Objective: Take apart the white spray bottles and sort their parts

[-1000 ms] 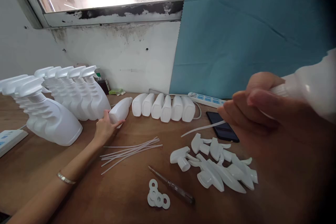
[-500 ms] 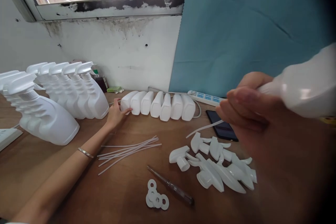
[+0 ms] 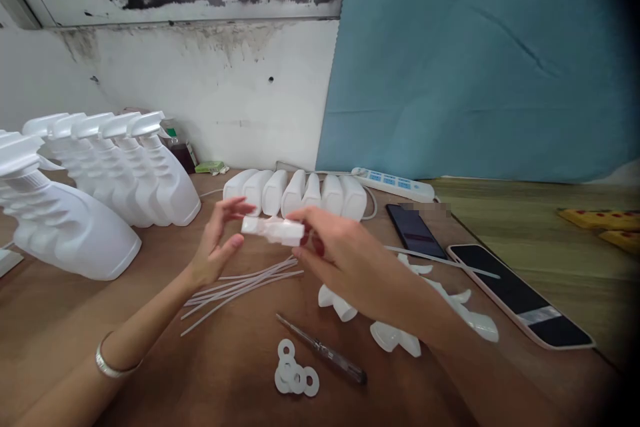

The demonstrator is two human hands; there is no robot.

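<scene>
My right hand (image 3: 335, 250) is closed on a small white plastic spray pump part (image 3: 273, 229), held level above the table, and its surface is a little blurred. A thin white tube (image 3: 445, 260) sticks out behind the hand to the right; my hand hides where it joins. My left hand (image 3: 217, 240) is open at the part's left end, thumb and fingers apart, and I cannot tell whether it touches. Behind both hands stands a row of white bottles (image 3: 274, 192). Several loose tubes (image 3: 240, 290) lie below my left hand. White sprayer heads (image 3: 393, 337) lie partly hidden under my right forearm.
Assembled white spray bottles (image 3: 170, 180) stand at the left. A screwdriver (image 3: 323, 350) and several white washers (image 3: 296, 373) lie in front. To the right are a dark phone (image 3: 414, 230), a pink-edged phone (image 3: 520, 293) and a power strip (image 3: 393, 183) by the wall.
My right hand has come down and left from close to the camera, bringing the white part to the middle. My left hand has left the bottle row and moved nearer, to the part.
</scene>
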